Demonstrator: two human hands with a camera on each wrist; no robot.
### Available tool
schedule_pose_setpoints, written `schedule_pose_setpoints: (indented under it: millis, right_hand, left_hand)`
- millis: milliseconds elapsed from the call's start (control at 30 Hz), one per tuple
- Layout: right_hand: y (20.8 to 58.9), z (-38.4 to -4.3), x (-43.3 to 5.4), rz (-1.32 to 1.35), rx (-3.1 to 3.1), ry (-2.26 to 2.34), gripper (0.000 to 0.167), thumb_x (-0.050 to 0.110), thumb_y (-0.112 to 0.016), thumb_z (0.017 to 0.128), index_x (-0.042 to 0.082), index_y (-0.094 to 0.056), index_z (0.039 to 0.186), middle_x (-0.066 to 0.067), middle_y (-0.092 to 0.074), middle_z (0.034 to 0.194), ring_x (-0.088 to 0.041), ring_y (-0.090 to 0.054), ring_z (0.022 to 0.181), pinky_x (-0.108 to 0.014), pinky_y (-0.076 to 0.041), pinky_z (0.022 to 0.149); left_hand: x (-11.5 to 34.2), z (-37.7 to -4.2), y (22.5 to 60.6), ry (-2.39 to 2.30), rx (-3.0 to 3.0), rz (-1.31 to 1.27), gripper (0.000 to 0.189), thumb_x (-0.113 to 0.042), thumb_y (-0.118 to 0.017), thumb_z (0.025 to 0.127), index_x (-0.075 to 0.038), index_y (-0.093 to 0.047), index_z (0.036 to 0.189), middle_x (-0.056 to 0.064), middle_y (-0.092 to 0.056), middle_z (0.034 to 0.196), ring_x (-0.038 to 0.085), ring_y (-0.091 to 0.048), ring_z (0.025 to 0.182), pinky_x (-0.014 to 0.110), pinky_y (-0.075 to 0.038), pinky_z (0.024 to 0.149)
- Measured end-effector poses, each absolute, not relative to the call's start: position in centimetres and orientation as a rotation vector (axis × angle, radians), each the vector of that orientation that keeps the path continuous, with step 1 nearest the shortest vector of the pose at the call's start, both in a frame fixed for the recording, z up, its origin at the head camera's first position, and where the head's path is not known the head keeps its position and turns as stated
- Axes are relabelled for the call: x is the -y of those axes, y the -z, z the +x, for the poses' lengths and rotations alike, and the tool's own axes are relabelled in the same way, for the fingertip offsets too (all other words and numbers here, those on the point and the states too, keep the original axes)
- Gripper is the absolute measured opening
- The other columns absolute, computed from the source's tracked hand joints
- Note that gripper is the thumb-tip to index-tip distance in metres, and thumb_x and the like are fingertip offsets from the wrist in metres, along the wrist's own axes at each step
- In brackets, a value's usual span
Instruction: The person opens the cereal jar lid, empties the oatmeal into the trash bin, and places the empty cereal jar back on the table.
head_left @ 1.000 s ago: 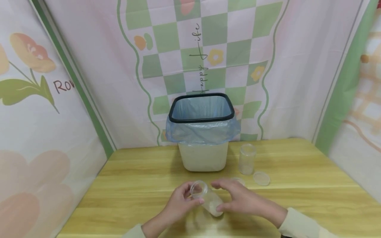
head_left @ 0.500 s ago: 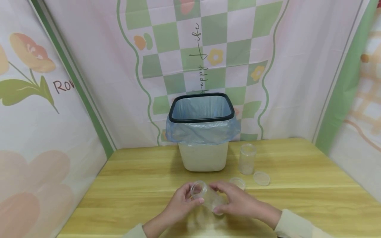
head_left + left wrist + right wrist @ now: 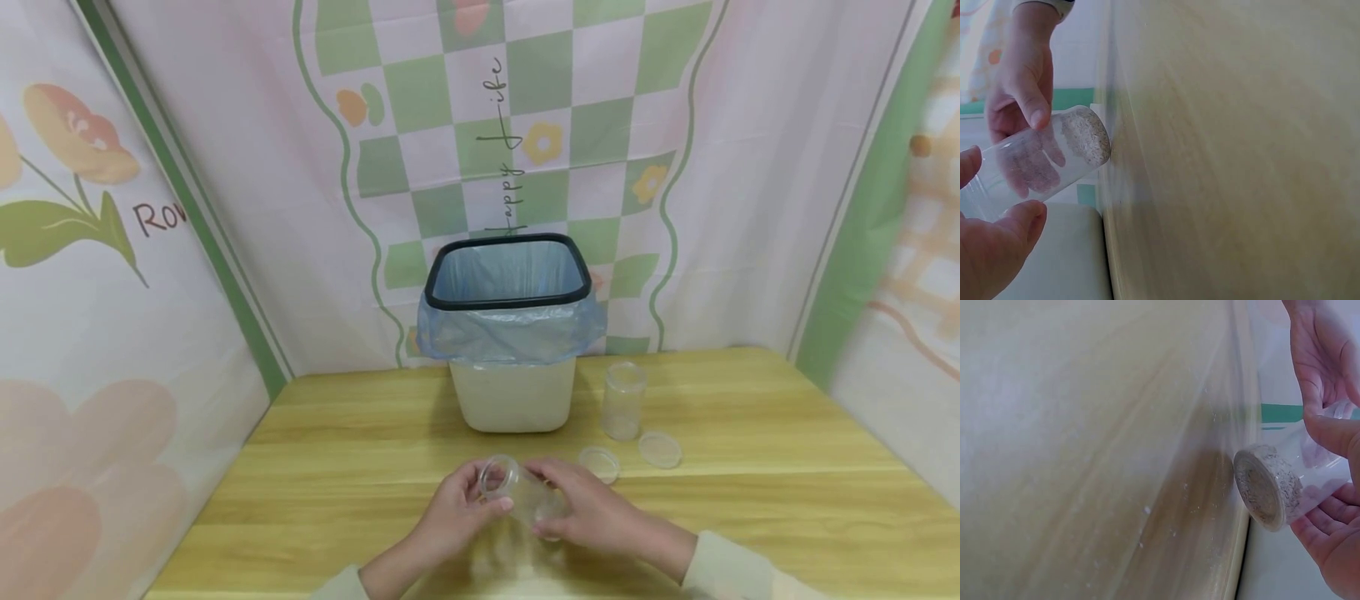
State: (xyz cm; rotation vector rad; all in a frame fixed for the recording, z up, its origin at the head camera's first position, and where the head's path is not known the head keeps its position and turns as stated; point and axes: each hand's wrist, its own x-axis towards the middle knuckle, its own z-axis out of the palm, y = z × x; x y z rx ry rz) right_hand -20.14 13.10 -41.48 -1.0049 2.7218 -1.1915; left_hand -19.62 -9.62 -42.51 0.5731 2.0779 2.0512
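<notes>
A clear plastic jar (image 3: 531, 502) lies tilted between both hands, its open mouth toward the left. Pale flaky bits (image 3: 1088, 134) cover its bottom inside. My left hand (image 3: 456, 510) grips the jar near the rim, with thumb and fingers on opposite sides. Around the base end, my right hand (image 3: 596, 507) holds it, the fingers visible through the clear wall in the left wrist view. The jar's base (image 3: 1260, 490) touches or nearly touches the wooden table (image 3: 360, 433).
Behind the hands stands a white bin (image 3: 513, 396) with a blue liner (image 3: 510, 333) and black rim. To its right is another clear jar (image 3: 622, 404), upright, near two clear lids, one farther right (image 3: 660, 450) and one nearer (image 3: 598, 465). Small crumbs (image 3: 1147, 510) dot the table.
My right hand has moved left and closed around the jar's base end, uncovering the nearer lid. The left hand has stayed almost still at the rim.
</notes>
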Motion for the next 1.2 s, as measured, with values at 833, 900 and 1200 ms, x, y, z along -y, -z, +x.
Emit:
schedule_pose_setpoints:
  millis: [833,900,1200]
  right_hand:
    - [41.8,-20.0,-13.2,-0.991,-2.746,1.183,0.068,0.033,-0.081,0.078,0.004,-0.053,0.132,-0.002,-0.06,0.12,-0.023,-0.058,0.102,-0.031,-0.053,0.081]
    - [41.8,-20.0,-13.3,-0.994,-2.753,1.178,0.068,0.033,-0.081,0.078,0.004,-0.053,0.132,-0.002,-0.06,0.12,-0.021,-0.058,0.102,-0.032,-0.053,0.082]
    - [41.5,-19.9,-13.6,-0.988,-2.774,1.211,0.065,0.029,-0.083,0.075,0.006,-0.056,0.129,0.002,-0.061,0.118,-0.017,-0.059,0.099,-0.032,-0.053,0.081]
  left_hand:
    - [10.6,-19.9,41.3,-2.048,-2.143,0.589,0.063,-0.008,-0.077,0.082,0.012,-0.045,0.132,0.023,-0.053,0.131,0.036,-0.051,0.123,0.029,-0.043,0.101]
    - [10.8,-20.0,40.9,-2.052,-2.16,0.617,0.061,-0.009,-0.077,0.082,0.011,-0.046,0.131,0.022,-0.053,0.132,0.036,-0.049,0.125,0.031,-0.04,0.103]
    - [12.1,-21.0,38.7,-1.893,-2.593,0.845,0.055,-0.017,-0.077,0.084,0.0,-0.054,0.131,0.015,-0.055,0.134,0.031,-0.051,0.125,0.04,-0.038,0.105]
